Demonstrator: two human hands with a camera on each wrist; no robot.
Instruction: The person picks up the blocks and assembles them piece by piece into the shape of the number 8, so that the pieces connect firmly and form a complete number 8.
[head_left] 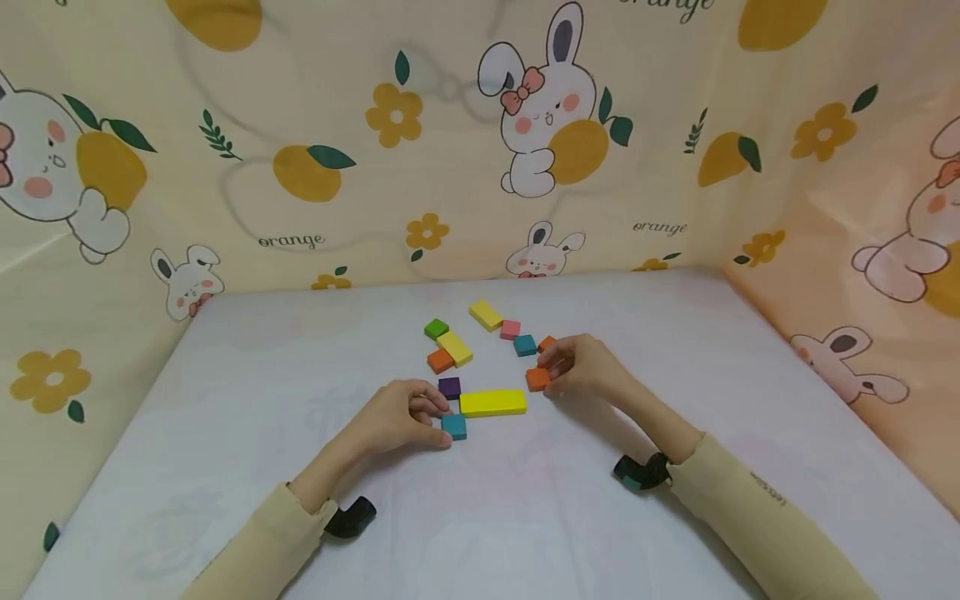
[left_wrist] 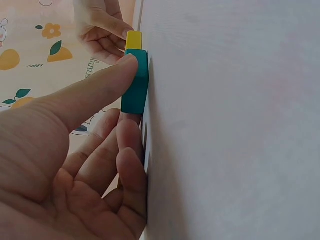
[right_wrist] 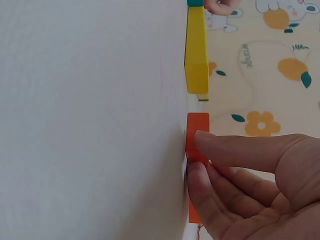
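Observation:
My left hand (head_left: 393,417) pinches a small teal block (head_left: 453,427) at the left end of a long yellow block (head_left: 492,403); in the left wrist view the thumb presses the teal block (left_wrist: 135,85) and a fingertip lies at its other side. Just behind it sits a purple block (head_left: 449,387), close to the curled fingers. Beyond the long block's right end, my right hand (head_left: 588,367) pinches an orange block (head_left: 537,379) between thumb and finger. A gap separates this orange block (right_wrist: 198,125) from the long yellow block (right_wrist: 196,55) in the right wrist view.
Farther back, a green block (head_left: 437,328), a yellow block (head_left: 454,348) and an orange block (head_left: 440,360) form a left row. On the right run another yellow block (head_left: 486,315), a pink block (head_left: 510,330), a blue block (head_left: 525,345) and a partly hidden orange block (head_left: 547,342).

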